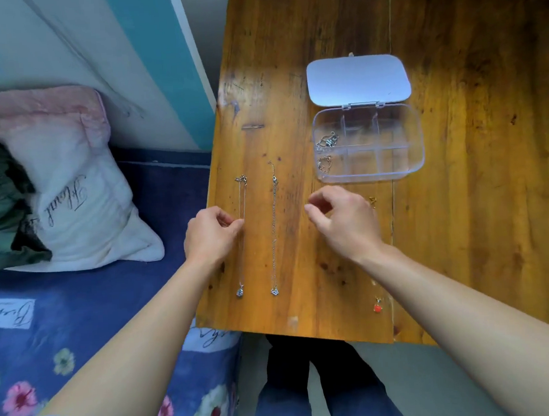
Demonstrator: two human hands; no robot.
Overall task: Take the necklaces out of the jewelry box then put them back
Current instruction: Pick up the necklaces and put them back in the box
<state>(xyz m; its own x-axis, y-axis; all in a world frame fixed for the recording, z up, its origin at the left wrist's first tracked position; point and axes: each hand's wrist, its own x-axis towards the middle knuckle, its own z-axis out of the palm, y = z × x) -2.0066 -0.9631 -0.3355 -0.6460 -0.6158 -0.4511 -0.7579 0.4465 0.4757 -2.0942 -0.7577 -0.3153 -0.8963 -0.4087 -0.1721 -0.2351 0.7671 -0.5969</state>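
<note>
A clear plastic jewelry box point(415, 141) lies on the wooden table point(473, 163) with its lid point(358, 79) folded back. Its left compartments hold a silver piece point(327, 140) and a rose-gold chain point(324, 164). Two silver necklaces lie straight on the table, the left necklace point(241, 197) and the middle necklace point(274, 233), each with its pendant toward me. A gold necklace with a red pendant point(377, 307) lies to the right, mostly hidden under my right arm. My left hand point(210, 237) pinches the left necklace's chain. My right hand point(344, 222) hovers with curled fingers and holds nothing.
The table's left edge borders a bed with a blue floral sheet point(80, 316) and a white pillow point(80, 200). The near table edge runs just past the pendants, above my legs point(310, 398). Bare wood spreads right of the box.
</note>
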